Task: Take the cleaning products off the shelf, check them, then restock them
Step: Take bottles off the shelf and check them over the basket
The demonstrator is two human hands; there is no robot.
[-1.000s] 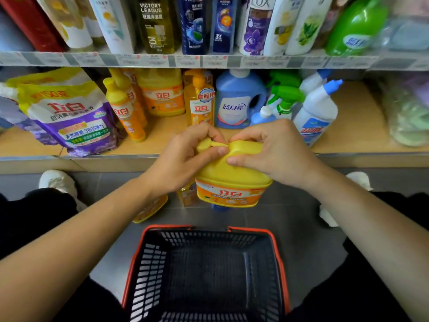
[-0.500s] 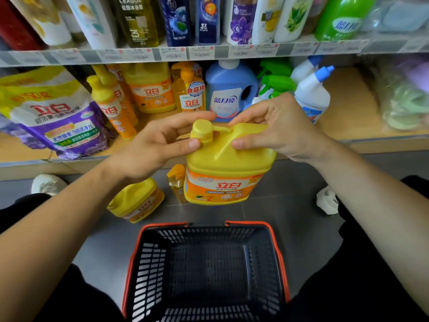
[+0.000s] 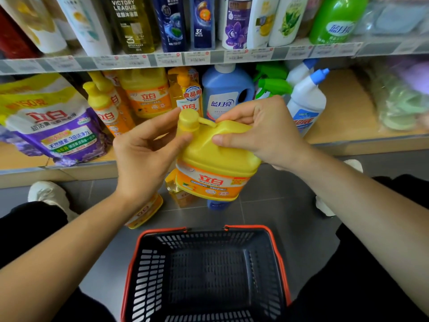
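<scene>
Both hands hold yellow jug (image 3: 216, 154) above floor, tilted. Left hand (image 3: 146, 156) pinches cap (image 3: 188, 119); right hand (image 3: 262, 133) grips handle (image 3: 228, 127). Basket (image 3: 206, 275) near, shelf (image 3: 348, 140) far.

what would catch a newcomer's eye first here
A yellow detergent jug held mid-frame before the shelves: the left hand pinches its cap, the right hand grips its handle. Below it on the floor sits a black basket with a red rim.

Red-rimmed black basket (image 3: 148, 275) on grey floor (image 3: 278, 205).
</scene>
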